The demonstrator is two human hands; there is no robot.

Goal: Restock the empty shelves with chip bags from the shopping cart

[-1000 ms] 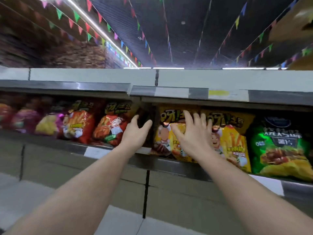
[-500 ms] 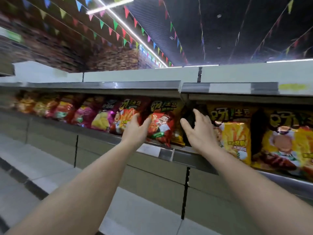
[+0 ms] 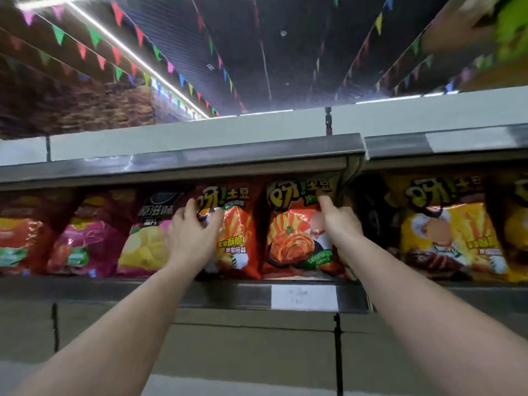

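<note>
At the centre of the frame, two red-orange chip bags are seen standing upright side by side on the shelf [image 3: 200, 292], the left red-orange bag [image 3: 237, 238] and the right red-orange bag [image 3: 297, 238], with a pale yellow bag [image 3: 143, 247] just to their left and a yellow bag [image 3: 445, 235] further right. The left hand [image 3: 191, 235] is laid against the left edge of the left red-orange bag with its fingers spread and lightly curved over the front. The right hand [image 3: 340, 227] is set against the right edge of the right red-orange bag, fingers extended upward along it; whether either bag is actually gripped cannot be told.
</note>
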